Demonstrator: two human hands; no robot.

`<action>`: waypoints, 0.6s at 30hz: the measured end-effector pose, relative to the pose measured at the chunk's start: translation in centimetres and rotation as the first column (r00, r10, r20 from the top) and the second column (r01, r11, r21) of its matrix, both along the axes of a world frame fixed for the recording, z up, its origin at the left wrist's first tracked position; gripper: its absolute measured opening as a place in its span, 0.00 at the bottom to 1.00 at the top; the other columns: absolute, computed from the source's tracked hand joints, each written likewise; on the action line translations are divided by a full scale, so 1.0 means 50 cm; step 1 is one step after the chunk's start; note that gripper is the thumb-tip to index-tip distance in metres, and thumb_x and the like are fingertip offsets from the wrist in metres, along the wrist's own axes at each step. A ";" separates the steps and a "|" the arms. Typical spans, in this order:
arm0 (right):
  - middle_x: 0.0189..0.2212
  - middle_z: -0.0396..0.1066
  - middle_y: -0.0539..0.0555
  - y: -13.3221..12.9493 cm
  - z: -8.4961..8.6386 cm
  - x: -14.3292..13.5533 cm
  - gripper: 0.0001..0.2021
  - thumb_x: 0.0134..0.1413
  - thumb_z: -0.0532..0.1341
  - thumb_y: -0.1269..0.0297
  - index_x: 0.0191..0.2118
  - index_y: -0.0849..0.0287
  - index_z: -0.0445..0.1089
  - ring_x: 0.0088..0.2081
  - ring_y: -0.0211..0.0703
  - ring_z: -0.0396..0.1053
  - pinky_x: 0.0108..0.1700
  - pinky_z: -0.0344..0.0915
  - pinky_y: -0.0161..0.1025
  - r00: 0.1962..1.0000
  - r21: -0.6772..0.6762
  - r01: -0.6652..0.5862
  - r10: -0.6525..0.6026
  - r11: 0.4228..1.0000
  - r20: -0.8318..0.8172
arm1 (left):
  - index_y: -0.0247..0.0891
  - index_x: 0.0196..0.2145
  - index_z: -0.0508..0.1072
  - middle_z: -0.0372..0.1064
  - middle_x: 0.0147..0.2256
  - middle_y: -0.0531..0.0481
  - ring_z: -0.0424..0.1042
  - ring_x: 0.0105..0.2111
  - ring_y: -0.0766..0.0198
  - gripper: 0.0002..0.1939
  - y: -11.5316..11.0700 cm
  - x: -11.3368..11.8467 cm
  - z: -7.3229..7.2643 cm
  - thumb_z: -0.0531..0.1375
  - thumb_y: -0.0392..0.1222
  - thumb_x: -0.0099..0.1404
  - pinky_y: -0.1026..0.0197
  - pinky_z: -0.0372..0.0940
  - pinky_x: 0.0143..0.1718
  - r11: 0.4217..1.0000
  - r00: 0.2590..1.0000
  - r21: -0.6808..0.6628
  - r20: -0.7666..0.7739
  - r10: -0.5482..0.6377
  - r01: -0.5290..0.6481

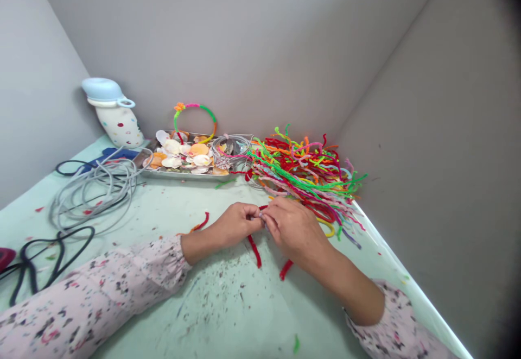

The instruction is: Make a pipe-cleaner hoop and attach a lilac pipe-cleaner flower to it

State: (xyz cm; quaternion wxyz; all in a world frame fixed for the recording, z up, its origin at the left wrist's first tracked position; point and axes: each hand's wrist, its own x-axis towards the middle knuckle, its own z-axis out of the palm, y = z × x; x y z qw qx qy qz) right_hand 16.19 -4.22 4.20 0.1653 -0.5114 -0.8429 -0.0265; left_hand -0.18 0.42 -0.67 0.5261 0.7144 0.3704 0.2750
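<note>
My left hand [235, 224] and my right hand [293, 228] meet over the middle of the table. Between their fingertips both pinch a small light purple piece [262, 216], probably pipe cleaner. A red pipe cleaner [254, 251] hangs down just below my left fingertips, and another red end [286, 270] sticks out under my right hand. How these red parts connect is hidden by my hands. An orange and red piece [200, 223] shows behind my left wrist.
A pile of colourful pipe cleaners [309, 169] lies behind my right hand. Farther left are a metal tray [183, 175] of shells, a pipe cleaner ring [211, 113], a white bottle [119, 124], coiled grey cable [91, 196] and black cords [61, 239].
</note>
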 end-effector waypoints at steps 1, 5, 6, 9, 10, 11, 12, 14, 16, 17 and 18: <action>0.34 0.71 0.55 0.000 0.000 0.000 0.10 0.60 0.54 0.69 0.34 0.59 0.73 0.37 0.45 0.67 0.42 0.61 0.41 1.000 0.002 -0.001 0.001 1.000 -0.003 | 0.35 0.23 0.65 0.53 0.20 0.58 0.50 0.22 0.71 0.08 0.000 0.000 0.001 0.55 0.41 0.55 0.66 0.48 0.25 1.000 1.000 -0.007 0.006 -0.002 0.002; 0.36 0.71 0.56 0.006 0.011 0.008 0.09 0.60 0.55 0.69 0.37 0.59 0.73 0.39 0.44 0.67 0.43 0.63 0.41 0.994 -0.004 -0.047 0.046 0.999 -0.096 | 0.34 0.23 0.67 0.55 0.20 0.57 0.52 0.22 0.71 0.09 0.001 -0.001 0.011 0.55 0.41 0.57 0.66 0.49 0.24 0.999 0.998 -0.048 0.060 -0.014 0.017; 0.39 0.71 0.56 0.008 0.015 0.014 0.09 0.59 0.56 0.69 0.40 0.58 0.73 0.41 0.45 0.67 0.44 0.63 0.41 0.988 -0.002 -0.072 0.072 0.997 -0.136 | 0.34 0.23 0.67 0.55 0.19 0.57 0.52 0.21 0.71 0.09 0.001 -0.002 0.013 0.55 0.41 0.57 0.66 0.49 0.24 0.998 0.996 -0.059 0.087 -0.019 0.024; 0.43 0.69 0.56 0.016 0.032 0.035 0.12 0.57 0.58 0.70 0.46 0.57 0.71 0.45 0.45 0.66 0.47 0.63 0.42 0.966 0.017 -0.155 0.155 0.988 -0.205 | 0.34 0.25 0.68 0.56 0.19 0.57 0.53 0.21 0.71 0.08 0.002 -0.005 0.018 0.56 0.40 0.58 0.65 0.49 0.24 0.993 0.985 -0.104 0.168 -0.034 0.052; 0.42 0.69 0.56 0.018 0.036 0.042 0.11 0.57 0.58 0.71 0.45 0.56 0.72 0.44 0.44 0.66 0.46 0.64 0.42 0.963 0.019 -0.176 0.176 0.984 -0.204 | 0.33 0.26 0.68 0.56 0.19 0.57 0.53 0.21 0.71 0.08 0.002 -0.006 0.018 0.56 0.40 0.58 0.65 0.48 0.24 0.991 0.983 -0.121 0.179 -0.037 0.060; 0.41 0.68 0.55 0.020 0.040 0.048 0.11 0.57 0.58 0.71 0.43 0.56 0.73 0.43 0.44 0.66 0.45 0.64 0.42 0.961 0.014 -0.195 0.194 0.981 -0.196 | 0.33 0.26 0.68 0.55 0.19 0.57 0.52 0.21 0.71 0.08 0.002 -0.007 0.019 0.56 0.40 0.59 0.65 0.48 0.24 0.988 0.982 -0.137 0.182 -0.044 0.070; 0.40 0.68 0.55 0.020 0.043 0.053 0.10 0.57 0.58 0.71 0.42 0.55 0.74 0.42 0.43 0.66 0.44 0.64 0.41 0.960 0.008 -0.211 0.209 0.977 -0.187 | 0.33 0.27 0.68 0.55 0.19 0.57 0.52 0.21 0.71 0.08 0.002 -0.007 0.019 0.56 0.41 0.59 0.65 0.47 0.24 0.986 0.982 -0.147 0.180 -0.053 0.080; 0.37 0.68 0.54 0.019 0.046 0.056 0.09 0.58 0.58 0.70 0.40 0.55 0.74 0.39 0.42 0.66 0.42 0.63 0.40 0.957 -0.010 -0.240 0.234 0.971 -0.171 | 0.33 0.27 0.69 0.55 0.19 0.57 0.51 0.21 0.71 0.08 0.002 -0.009 0.018 0.57 0.41 0.58 0.65 0.46 0.24 0.983 0.981 -0.152 0.178 -0.077 0.105; 0.35 0.68 0.53 0.016 0.046 0.052 0.08 0.58 0.59 0.68 0.40 0.54 0.74 0.38 0.41 0.66 0.42 0.63 0.40 0.953 -0.028 -0.270 0.263 0.963 -0.149 | 0.33 0.27 0.69 0.54 0.19 0.58 0.51 0.21 0.71 0.08 0.003 -0.009 0.019 0.57 0.42 0.58 0.65 0.46 0.24 0.980 0.978 -0.150 0.186 -0.098 0.127; 0.35 0.68 0.53 0.014 0.045 0.048 0.07 0.58 0.59 0.68 0.40 0.54 0.74 0.38 0.41 0.66 0.43 0.62 0.40 0.952 -0.034 -0.282 0.275 0.959 -0.131 | 0.33 0.26 0.69 0.54 0.19 0.58 0.51 0.21 0.71 0.09 0.003 -0.009 0.019 0.58 0.42 0.58 0.65 0.46 0.24 0.979 0.976 -0.152 0.191 -0.105 0.135; 0.34 0.69 0.53 0.012 0.044 0.044 0.07 0.57 0.60 0.68 0.40 0.55 0.74 0.39 0.42 0.65 0.44 0.62 0.41 0.952 -0.039 -0.292 0.286 0.956 -0.108 | 0.34 0.26 0.69 0.54 0.19 0.58 0.51 0.21 0.71 0.09 0.003 -0.008 0.020 0.58 0.42 0.57 0.65 0.46 0.23 0.978 0.974 -0.154 0.195 -0.111 0.142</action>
